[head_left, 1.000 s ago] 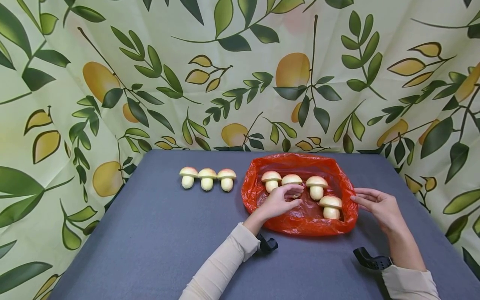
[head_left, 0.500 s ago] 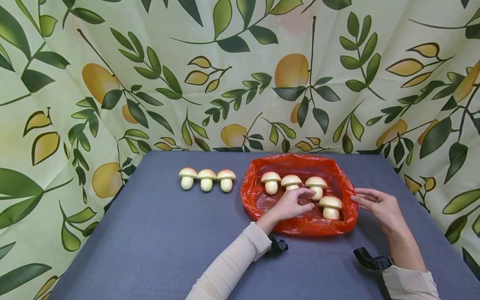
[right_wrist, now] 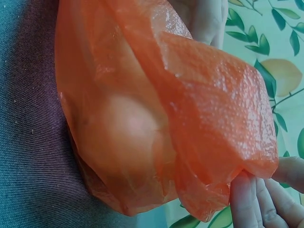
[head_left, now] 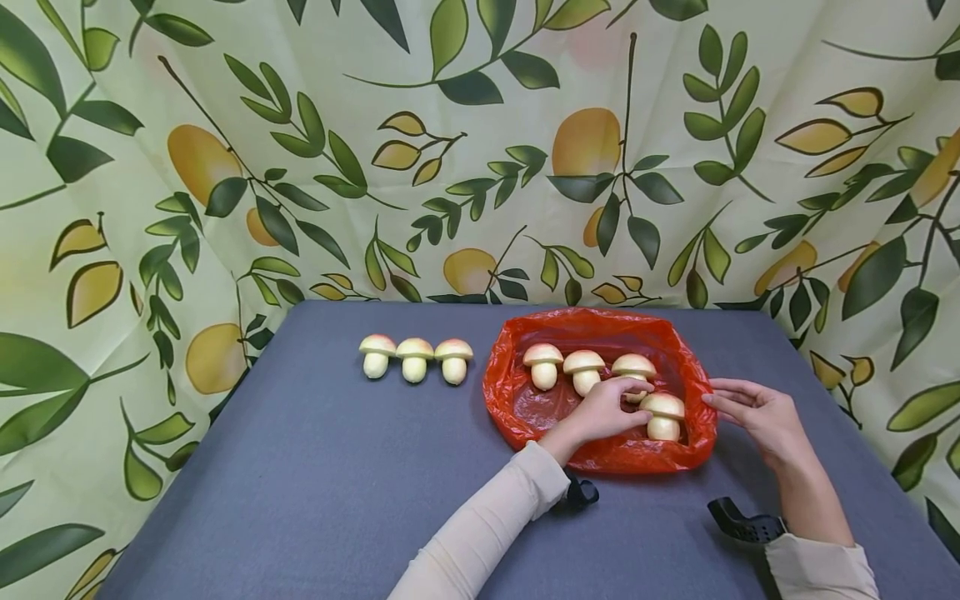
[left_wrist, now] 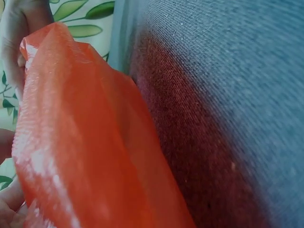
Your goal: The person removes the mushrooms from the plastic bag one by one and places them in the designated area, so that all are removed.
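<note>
A red plastic bag [head_left: 611, 460] lies with its mouth wide and several pale mushrooms inside. My left hand [head_left: 600, 414] reaches over the front rim into it. Thumb and fingers are spread at the left side of the front-right mushroom [head_left: 663, 407], the thumb at its cap; a firm hold does not show. Those fingers partly cover the mushroom behind [head_left: 633, 365]. At the bag's right edge, my right hand [head_left: 765, 419] pinches the rim between thumb and fingers, also visible in the right wrist view. In the left wrist view, the bag's outer wall [left_wrist: 90, 128] hides most of the left hand.
Three more mushrooms [head_left: 416, 358] stand in a row left of the bag on the grey-blue table [head_left: 300, 467]. A leaf-and-fruit patterned cloth [head_left: 480, 133] hangs behind the table. Black straps with camera mounts [head_left: 742, 523] are on the wrists.
My left hand has moved right inside the bag, from the second mushroom of the back row to beside the front-right one. The right hand has stayed at the rim.
</note>
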{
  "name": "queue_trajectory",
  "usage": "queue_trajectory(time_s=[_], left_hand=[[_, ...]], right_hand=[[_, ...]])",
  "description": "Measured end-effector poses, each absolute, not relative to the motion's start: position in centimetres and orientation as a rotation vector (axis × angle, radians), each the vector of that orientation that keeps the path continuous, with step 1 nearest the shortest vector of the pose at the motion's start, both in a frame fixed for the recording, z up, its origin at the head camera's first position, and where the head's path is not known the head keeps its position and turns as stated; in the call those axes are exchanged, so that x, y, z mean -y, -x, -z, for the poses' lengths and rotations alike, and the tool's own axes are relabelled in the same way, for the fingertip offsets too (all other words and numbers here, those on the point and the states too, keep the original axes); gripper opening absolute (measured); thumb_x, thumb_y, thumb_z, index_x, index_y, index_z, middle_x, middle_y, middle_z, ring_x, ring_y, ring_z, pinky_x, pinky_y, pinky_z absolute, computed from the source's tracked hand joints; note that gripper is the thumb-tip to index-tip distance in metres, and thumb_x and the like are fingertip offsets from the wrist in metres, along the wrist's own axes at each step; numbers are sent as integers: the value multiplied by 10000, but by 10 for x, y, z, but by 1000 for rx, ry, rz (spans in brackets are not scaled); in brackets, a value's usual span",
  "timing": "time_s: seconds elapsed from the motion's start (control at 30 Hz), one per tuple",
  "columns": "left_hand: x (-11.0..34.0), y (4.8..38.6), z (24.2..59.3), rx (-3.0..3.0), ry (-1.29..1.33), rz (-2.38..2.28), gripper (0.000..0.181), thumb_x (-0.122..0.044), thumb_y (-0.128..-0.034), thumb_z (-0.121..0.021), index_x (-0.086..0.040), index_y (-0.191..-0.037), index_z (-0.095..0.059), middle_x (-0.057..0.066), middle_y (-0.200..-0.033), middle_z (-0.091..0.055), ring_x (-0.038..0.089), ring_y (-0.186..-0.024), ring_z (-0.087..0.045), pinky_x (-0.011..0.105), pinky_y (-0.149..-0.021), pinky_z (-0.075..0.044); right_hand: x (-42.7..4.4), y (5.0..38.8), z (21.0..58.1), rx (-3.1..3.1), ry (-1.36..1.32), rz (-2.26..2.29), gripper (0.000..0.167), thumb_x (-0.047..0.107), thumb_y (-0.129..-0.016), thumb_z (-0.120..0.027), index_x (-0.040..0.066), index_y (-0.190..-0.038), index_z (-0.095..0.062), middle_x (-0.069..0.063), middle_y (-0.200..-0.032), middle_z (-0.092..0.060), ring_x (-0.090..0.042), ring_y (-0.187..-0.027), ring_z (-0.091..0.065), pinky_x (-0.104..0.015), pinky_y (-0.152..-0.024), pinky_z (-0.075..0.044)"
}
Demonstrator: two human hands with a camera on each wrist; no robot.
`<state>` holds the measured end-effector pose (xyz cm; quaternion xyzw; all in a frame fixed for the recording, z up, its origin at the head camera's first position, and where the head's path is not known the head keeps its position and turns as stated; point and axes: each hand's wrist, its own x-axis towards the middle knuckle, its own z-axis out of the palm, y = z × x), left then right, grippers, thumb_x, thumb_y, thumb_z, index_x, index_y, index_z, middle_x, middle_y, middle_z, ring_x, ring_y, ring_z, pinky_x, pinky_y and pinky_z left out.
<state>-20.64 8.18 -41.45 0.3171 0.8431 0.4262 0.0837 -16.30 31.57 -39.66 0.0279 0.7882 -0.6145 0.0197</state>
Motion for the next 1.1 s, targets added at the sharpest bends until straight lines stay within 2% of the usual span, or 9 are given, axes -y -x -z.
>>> queue_trajectory(time_s=[0.27, 0.53, 0.8, 1.1], left_hand=[[-92, 212, 418, -2509, -859, -1299, 399, -167, -893, -679, -94, -1278, -610, 45, -1285, -658, 127, -1214, -607, 134, -988, -468], [-102, 218, 425, -2598, -890, -1153, 435, -245, -893, -687, -143, -1307, -602, -23, -1286, -662, 42, -1153, -617, 76, -944, -442], [-108, 218, 424, -2624, -908, -1012, 511, -329, -904, -665, -160, -1372, -547, -37, -1310, -644, 24, -1125, -616, 83, -931, -449], [-112, 217, 427, -2689, -908, -956, 485, -325, -895, -678, -170, -1343, -574, -58, -1274, -663, 14, -1097, -625, 77, -911, -452]], right_hand=[[-315, 163, 396, -2450, -99, 1892, 199, 183, -898, -678, 381, -894, -693, 259, -791, -702, 85, -755, -655, -138, -669, -559], [-314, 163, 396, -2460, -122, 1870, 193, 198, -894, -684, 391, -891, -687, 267, -790, -697, 86, -756, -654, -142, -671, -561], [-314, 163, 396, -2478, -130, 1843, 187, 216, -895, -684, 402, -893, -676, 281, -791, -687, 93, -760, -648, -142, -679, -561], [-314, 164, 397, -2493, -127, 1822, 175, 235, -898, -680, 409, -895, -672, 285, -791, -683, 96, -764, -647, -143, -687, -563]])
